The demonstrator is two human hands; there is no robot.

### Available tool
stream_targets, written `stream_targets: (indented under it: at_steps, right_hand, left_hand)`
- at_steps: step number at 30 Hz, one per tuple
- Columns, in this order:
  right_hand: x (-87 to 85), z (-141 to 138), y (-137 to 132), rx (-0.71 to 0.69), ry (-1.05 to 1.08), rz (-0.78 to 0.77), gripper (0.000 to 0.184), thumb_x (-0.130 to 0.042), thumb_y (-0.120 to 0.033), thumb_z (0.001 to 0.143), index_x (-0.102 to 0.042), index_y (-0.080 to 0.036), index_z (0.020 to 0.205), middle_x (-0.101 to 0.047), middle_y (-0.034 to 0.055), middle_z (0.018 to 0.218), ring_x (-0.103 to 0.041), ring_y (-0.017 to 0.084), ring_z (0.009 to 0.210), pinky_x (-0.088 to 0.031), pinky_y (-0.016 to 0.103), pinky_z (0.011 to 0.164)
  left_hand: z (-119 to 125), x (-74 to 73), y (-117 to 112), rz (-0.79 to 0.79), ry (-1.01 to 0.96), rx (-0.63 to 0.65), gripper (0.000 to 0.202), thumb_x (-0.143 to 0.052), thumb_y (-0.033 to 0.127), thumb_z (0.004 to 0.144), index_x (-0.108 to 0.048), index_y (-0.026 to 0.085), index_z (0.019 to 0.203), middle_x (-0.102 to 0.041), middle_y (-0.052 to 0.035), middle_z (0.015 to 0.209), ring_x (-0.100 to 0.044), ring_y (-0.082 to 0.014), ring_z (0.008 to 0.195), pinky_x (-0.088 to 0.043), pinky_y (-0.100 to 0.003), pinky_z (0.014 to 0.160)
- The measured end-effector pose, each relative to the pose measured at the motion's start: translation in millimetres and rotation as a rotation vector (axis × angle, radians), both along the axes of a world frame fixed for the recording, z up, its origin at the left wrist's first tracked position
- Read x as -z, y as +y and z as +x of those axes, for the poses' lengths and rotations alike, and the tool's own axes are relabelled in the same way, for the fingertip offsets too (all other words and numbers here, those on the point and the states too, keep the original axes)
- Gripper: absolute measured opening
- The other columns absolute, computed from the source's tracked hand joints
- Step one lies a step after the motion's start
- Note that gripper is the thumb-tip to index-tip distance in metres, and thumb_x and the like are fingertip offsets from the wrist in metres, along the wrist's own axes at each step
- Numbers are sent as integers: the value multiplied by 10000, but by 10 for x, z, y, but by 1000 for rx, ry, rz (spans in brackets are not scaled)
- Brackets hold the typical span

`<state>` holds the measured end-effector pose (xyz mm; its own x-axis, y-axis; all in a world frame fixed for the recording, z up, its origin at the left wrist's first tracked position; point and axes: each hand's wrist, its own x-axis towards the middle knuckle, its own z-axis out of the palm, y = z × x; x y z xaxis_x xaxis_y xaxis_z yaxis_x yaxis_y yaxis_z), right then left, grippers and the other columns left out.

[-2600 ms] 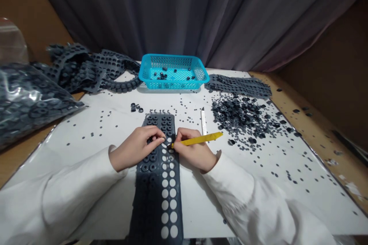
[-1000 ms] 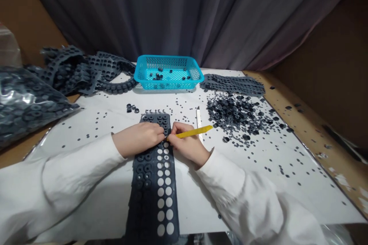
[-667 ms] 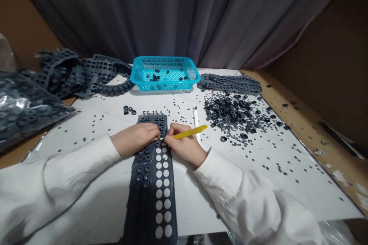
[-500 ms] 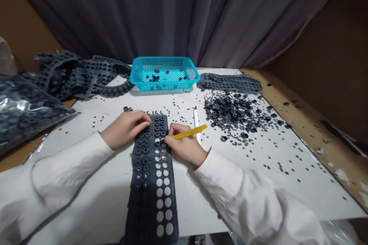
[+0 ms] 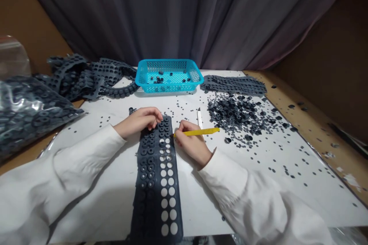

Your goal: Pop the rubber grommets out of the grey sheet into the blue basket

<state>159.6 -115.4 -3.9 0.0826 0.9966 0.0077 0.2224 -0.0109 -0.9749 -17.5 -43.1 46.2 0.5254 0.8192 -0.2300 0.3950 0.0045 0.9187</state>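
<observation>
A long dark rubber sheet [image 5: 157,183] lies lengthwise before me on the white work surface. Raised rings fill its left columns and far end; round holes showing white run down its right side. My left hand [image 5: 142,120] is at the sheet's far left corner, fingers curled in; whatever they hold is hidden. Between the thumb and fingers of my right hand [image 5: 192,143] is a yellow pen-shaped tool [image 5: 202,132], its dark tip at the sheet's right edge beside the uppermost holes. A white, thin tool with a dark pointed end [image 5: 199,116] lies just beyond that hand.
A blue basket [image 5: 169,87] with a few dark pieces stands at the back. Right of it are stacked perforated strips [image 5: 234,85] and a heap of small dark pieces [image 5: 237,113]. Leftward are a clear bag of dark rings [image 5: 34,115] and curled rubber sheets [image 5: 71,76].
The yellow tool's tip has moved from the holes to the sheet's right edge. My left fingers have curled and lifted slightly. The whole view has shifted a little.
</observation>
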Motion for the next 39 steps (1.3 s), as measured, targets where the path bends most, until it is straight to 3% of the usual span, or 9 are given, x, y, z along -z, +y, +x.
stream_targets:
  at_steps: [7,10,13,16,20,26,31,35,39]
  right_hand:
    - [-80,23,32,-65,-107,-9,169,-499,-168,655,-393,-200,528,-419,-56,464,-397,104,497,-286,222,493]
    - [-72,30,36,-77,-82,-9,156,-495,-171,657,-398,-201,538,-423,-57,469,-396,104,496,-286,220,489]
    - [-53,32,37,-80,-49,-11,149,-492,-177,658,-398,-202,546,-417,-59,468,-393,104,491,-279,218,481]
    - [-54,30,35,-82,-40,-12,150,-488,-172,658,-394,-203,546,-414,-60,467,-391,103,490,-278,219,482]
    - [-74,26,31,-77,-70,-2,164,-492,-155,649,-388,-202,531,-415,-58,469,-395,103,499,-288,220,490]
    - [-48,18,39,-60,-55,-12,159,-509,-161,660,-408,-202,544,-425,-57,472,-404,106,502,-286,218,480]
    - [-7,36,38,-69,-2,-34,146,-514,-166,659,-414,-204,559,-444,-60,474,-419,102,482,-294,214,468]
    - [4,40,21,-70,107,-27,107,-527,-183,678,-447,-204,609,-490,-60,500,-449,100,466,-317,212,462]
    - [-10,7,13,-104,194,-48,68,-524,-175,679,-471,-199,642,-534,-51,538,-491,101,463,-368,217,471]
  left_hand:
    - [188,-33,-51,647,466,546,131,-574,118,691,-638,135,804,-606,-38,774,-574,-175,750,-442,-267,692]
    - [261,-50,-89,768,610,681,108,-565,102,760,-647,128,826,-623,-71,855,-604,-195,823,-462,-277,738]
    - [289,-53,-114,880,769,788,135,-516,83,821,-646,116,803,-627,-75,809,-611,-200,790,-466,-285,715]
    - [273,-14,-133,1021,813,860,183,-460,68,862,-632,110,814,-626,-79,805,-596,-201,811,-462,-290,733]
    - [205,94,-132,1051,730,785,201,-415,48,872,-597,121,827,-622,-101,854,-580,-210,828,-460,-310,758]
    - [54,155,-54,735,375,467,177,-383,202,912,-546,165,853,-600,-56,858,-570,-175,791,-447,-272,731]
    - [-52,99,29,535,281,155,226,-473,348,870,-594,159,851,-640,-43,833,-566,-186,766,-423,-281,701]
    - [-118,92,27,315,144,100,315,-508,410,843,-623,144,965,-656,-56,907,-575,-203,839,-433,-298,754]
    - [-146,80,-29,258,93,115,300,-474,391,862,-639,151,938,-644,-42,882,-560,-183,819,-419,-276,733]
